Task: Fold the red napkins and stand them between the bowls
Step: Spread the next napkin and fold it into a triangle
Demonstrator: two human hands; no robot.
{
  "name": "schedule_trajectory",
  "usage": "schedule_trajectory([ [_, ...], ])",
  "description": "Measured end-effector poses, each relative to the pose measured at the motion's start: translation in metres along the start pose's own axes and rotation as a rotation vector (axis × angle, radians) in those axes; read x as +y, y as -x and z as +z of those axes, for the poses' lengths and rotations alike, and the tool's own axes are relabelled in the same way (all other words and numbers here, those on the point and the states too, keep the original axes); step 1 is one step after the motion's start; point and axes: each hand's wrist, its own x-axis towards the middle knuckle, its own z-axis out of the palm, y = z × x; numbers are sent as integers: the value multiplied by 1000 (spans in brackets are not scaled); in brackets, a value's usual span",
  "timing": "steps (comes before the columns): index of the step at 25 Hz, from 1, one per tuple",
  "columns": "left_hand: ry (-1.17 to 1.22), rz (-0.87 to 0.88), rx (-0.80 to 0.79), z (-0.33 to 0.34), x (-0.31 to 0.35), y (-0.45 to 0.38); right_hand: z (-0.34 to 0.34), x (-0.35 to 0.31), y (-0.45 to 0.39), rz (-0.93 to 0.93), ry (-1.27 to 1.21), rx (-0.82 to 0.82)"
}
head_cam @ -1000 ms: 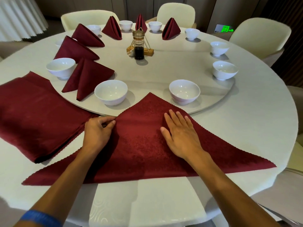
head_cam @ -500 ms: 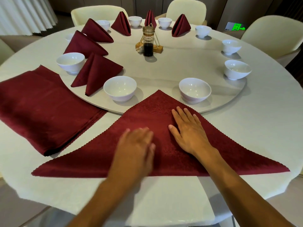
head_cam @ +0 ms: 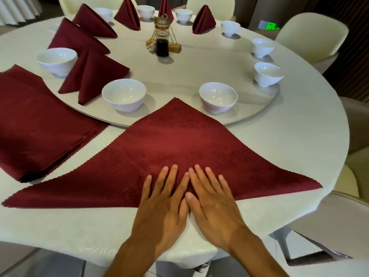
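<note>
Triangle-folded napkin (head_cam: 175, 148): left hand (head_cam: 161, 204), right hand (head_cam: 211, 202) flat, fingers straight, pressing base crease. Next, probably: corners up to apex.

Green lit sign (head_cam: 270, 26), characters unreadable.

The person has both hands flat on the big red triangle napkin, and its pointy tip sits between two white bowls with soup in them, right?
Almost. The head view shows both bowls empty: the bowl left of the tip and the bowl right of it hold nothing. The left hand and right hand do lie flat on the triangle napkin.
</note>
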Motion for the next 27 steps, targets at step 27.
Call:
schedule_trajectory([
  [27,-55,7,-62,0,1,1,9,-11,-8,50,91,117],
])
